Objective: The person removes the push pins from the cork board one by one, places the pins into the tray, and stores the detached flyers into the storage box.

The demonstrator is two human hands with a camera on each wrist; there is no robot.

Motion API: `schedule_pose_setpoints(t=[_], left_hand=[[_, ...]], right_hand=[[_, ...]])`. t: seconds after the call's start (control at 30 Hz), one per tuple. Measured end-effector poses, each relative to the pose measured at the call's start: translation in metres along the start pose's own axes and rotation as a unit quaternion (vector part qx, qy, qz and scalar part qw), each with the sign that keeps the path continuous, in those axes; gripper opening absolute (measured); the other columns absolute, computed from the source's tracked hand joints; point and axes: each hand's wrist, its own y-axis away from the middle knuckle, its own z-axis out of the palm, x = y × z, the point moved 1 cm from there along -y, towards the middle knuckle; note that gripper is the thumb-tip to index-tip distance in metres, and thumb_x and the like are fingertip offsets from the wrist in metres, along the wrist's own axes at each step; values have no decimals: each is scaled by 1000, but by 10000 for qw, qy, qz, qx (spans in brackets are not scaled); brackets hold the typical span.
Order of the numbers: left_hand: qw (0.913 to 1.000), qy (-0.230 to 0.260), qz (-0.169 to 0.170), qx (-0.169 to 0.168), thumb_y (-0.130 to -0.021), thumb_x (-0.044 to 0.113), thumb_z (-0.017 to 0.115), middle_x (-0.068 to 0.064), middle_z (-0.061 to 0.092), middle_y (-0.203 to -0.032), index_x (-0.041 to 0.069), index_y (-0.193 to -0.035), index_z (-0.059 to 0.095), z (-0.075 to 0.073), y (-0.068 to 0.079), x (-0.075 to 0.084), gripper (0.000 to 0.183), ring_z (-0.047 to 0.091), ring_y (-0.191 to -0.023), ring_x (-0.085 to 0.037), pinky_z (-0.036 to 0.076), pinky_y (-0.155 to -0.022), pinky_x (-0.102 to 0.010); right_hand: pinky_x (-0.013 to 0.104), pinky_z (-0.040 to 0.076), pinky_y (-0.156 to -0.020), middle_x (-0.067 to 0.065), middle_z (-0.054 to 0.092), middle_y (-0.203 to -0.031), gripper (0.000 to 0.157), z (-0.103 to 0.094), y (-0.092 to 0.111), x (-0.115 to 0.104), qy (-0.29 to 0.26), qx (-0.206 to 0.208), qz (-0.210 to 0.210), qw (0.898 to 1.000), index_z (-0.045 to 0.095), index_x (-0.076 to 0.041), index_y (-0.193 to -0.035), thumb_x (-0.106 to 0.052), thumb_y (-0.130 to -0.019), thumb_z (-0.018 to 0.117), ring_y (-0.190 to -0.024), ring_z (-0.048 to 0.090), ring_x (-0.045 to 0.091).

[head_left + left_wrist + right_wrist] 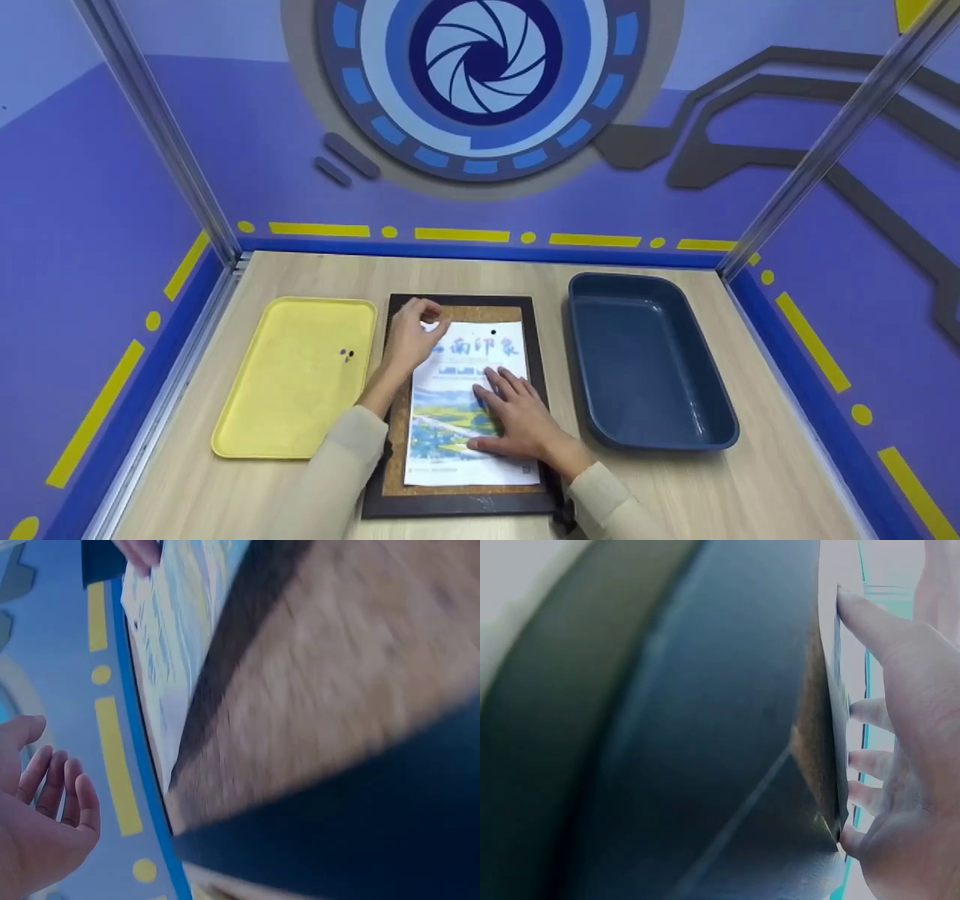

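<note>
A printed sheet (450, 390) with blue brush lettering and a painted landscape lies on a dark-framed cork board (465, 313). Near its top right corner sits a small round black dot (493, 331), like a pushpin head. My left hand (414, 337) is over the sheet's top left corner, fingers loosely bent. In the left wrist view the thumb and fingers of that hand (49, 817) stand apart with nothing visible between them. My right hand (521, 420) rests on the sheet's lower right part with spread fingers (870, 712), its fingertips on the paper.
Left of the board lies a yellow tray (292, 390) with several tiny dark pieces (345, 353) near its right side. A deep dark blue bin (652, 442) stands to the right. Blue printed walls (480, 217) enclose the wooden table (337, 266).
</note>
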Motion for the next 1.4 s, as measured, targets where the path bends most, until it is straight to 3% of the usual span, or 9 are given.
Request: schedule_pose_setpoints(t=[0.23, 0.43, 0.67, 0.9, 1.23, 1.4], left_hand=[[9980, -213, -141, -571, -97, 21, 79, -8, 67, -109, 6, -113, 72, 33, -2, 2, 23, 66, -103, -26, 55, -90, -43], [9972, -88, -14, -746, -96, 15, 80, -8, 67, -109, 5, -111, 72, 53, -6, 4, 20, 66, -105, -27, 54, -93, -45], [9945, -102, -33, -1039, -98, 13, 77, -11, 68, -116, -1, -120, 71, 72, -6, 4, 27, 67, -112, -29, 54, -99, -47], [9932, -264, 218, -1112, -95, 13, 79, -15, 71, -115, -2, -118, 74, 86, -8, 6, 28, 69, -111, -32, 54, -99, -48], [9893, -505, -271, -1343, -97, 18, 79, -16, 65, -135, 2, -129, 71, 96, -8, 2, 37, 60, -131, -35, 44, -114, -50], [9870, -711, -333, -1404, -97, 17, 78, -13, 66, -130, 5, -127, 72, 99, -11, -1, 33, 61, -126, -33, 45, -112, -49]], right_hand=[[65, 27, -122, 14, 31, -171, 98, 1, -1, 1, 27, 57, -63, 10000, 49, -18, -160, -81, -87, 63, -158, 26, 39], [67, 27, -121, 15, 31, -171, 97, 2, 1, 1, -31, 59, -106, 9999, 49, -17, -160, -80, -88, 64, -158, 26, 40], [66, 24, -123, 14, 29, -172, 96, 1, 2, 1, -111, 1, -49, 9999, 48, -17, -160, -79, -88, 64, -158, 24, 39], [68, 28, -120, 16, 32, -171, 96, 2, 1, 1, -13, 65, -153, 9999, 50, -16, -159, -79, -88, 65, -157, 27, 40], [68, 28, -120, 16, 31, -171, 96, 1, 0, 2, -25, 45, -138, 9999, 49, -16, -160, -79, -88, 65, -157, 26, 41], [68, 27, -121, 16, 31, -171, 96, 1, -1, 1, -74, 46, -113, 9999, 49, -17, -160, -79, -88, 64, -158, 26, 40]])
